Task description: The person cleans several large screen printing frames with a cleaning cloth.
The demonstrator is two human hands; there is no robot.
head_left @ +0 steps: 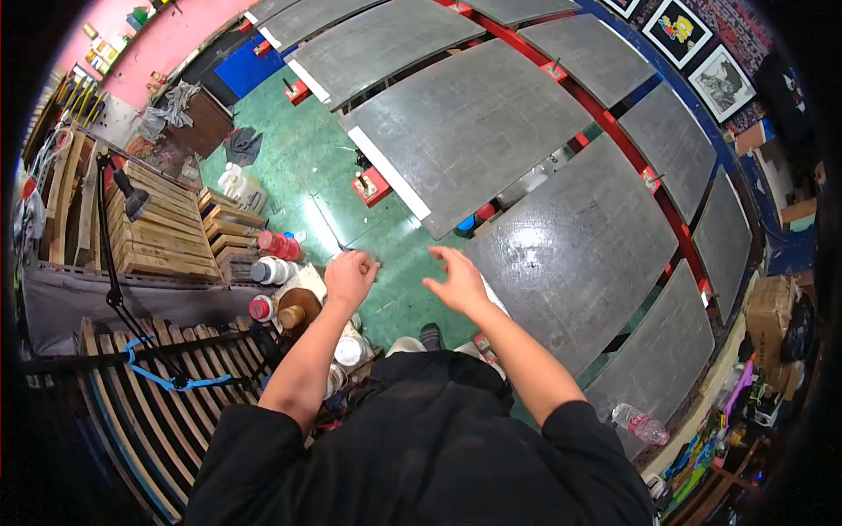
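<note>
While the person stands on the green floor (307, 188) beside a row of grey platens, both arms reach forward in black sleeves. The left hand (349, 277) is curled loosely, knuckles up, and whether it grips anything cannot be told from this angle. The right hand (458, 282) is open, fingers spread and slightly bent, holding nothing; it hovers just over the near corner of the large grey platen (579, 254) to its right. Below the left hand stands a cluster of ink bottles (276, 272) with red and white caps, next to stacked wooden pallets (162, 232). A clear plastic bottle (638, 424) lies on the nearest platen by the person's right elbow.
</note>
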